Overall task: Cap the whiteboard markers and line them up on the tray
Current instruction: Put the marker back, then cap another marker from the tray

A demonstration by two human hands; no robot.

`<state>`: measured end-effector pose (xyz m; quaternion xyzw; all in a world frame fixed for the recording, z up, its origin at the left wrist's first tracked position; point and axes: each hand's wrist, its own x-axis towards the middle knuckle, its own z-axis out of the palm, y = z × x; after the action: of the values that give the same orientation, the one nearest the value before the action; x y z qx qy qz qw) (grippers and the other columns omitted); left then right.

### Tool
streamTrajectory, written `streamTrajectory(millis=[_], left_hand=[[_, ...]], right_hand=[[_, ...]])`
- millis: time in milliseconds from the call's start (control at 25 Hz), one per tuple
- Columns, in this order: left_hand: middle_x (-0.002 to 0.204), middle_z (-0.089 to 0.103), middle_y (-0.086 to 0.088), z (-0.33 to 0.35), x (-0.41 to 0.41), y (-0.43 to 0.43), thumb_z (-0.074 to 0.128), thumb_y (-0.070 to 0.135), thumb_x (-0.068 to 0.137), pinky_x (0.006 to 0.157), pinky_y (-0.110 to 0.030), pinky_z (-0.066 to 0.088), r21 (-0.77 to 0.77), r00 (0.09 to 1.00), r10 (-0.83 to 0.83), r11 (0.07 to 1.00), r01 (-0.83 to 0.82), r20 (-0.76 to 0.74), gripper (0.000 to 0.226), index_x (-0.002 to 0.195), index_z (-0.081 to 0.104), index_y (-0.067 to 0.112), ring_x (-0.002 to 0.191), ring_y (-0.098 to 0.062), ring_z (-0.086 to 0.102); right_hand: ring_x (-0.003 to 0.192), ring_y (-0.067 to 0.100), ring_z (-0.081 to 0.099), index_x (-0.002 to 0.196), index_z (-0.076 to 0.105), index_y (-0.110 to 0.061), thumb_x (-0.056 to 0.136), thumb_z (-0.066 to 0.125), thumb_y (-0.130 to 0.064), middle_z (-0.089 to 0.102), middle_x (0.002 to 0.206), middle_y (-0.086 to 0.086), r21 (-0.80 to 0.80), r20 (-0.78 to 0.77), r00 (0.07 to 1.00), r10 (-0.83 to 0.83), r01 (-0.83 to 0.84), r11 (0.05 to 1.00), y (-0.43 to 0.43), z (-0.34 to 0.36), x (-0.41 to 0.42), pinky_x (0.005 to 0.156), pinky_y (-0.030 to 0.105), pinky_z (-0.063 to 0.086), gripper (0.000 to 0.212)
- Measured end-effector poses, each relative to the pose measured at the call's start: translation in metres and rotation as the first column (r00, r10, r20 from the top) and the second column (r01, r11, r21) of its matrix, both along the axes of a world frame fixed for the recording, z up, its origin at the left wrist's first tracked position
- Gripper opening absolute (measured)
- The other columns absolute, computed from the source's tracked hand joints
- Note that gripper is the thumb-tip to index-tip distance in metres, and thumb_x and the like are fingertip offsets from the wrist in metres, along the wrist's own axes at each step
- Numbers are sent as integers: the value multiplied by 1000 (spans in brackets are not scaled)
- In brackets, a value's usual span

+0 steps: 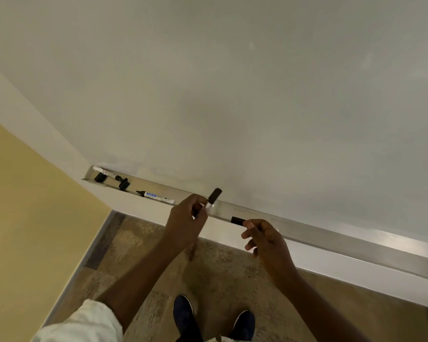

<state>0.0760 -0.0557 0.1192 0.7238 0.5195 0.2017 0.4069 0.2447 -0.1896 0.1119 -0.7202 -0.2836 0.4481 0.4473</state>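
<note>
My left hand (187, 219) grips a marker (212, 198) whose black end points up and right, just above the metal tray (331, 239). A loose black cap (237, 220) is pinched at the fingertips of my right hand (265, 239), a little right of the marker. Further left on the tray lies an uncapped marker with a blue label (156, 196), its black tip pointing left. At the tray's far left end lies another marker (106, 173) beside two loose black caps (99, 178) (124, 184).
The whiteboard (232, 95) fills the upper view above the tray. A yellow wall (22, 206) stands at the left. Below are a speckled floor (220, 280) and my dark shoes (183, 314). The tray runs on to the right with nothing on it.
</note>
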Motion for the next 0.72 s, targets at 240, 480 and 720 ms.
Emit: streamTrajectory(millis=[240,480,720], left_hand=[[93,69,-16,-30,16,30,65,3,90,73,-44,63,-478,815,499,815,-326,295,59,138,41,28,82,-29,73],[89,70,-11,-60,34,28,71,5,86,68,-37,61,-428,770,584,783,-452,256,61,134,40,28,74,-19,71],[111,68,-22,-77,43,26,71,6,86,86,-53,58,-315,798,588,789,-528,135,56,128,37,21,93,-41,70]], right_hand=[[74,12,69,107,65,-20,100,54,-32,72,91,-4,-37,174,984,41,-35,999,6,-21,10,60,17,50,17],[80,-3,62,96,65,-24,96,62,-23,65,90,-17,9,441,884,156,-179,984,28,-30,11,63,8,46,3],[112,21,59,127,59,-16,90,67,-30,62,125,3,-191,796,495,349,-341,920,27,-55,24,94,38,52,41]])
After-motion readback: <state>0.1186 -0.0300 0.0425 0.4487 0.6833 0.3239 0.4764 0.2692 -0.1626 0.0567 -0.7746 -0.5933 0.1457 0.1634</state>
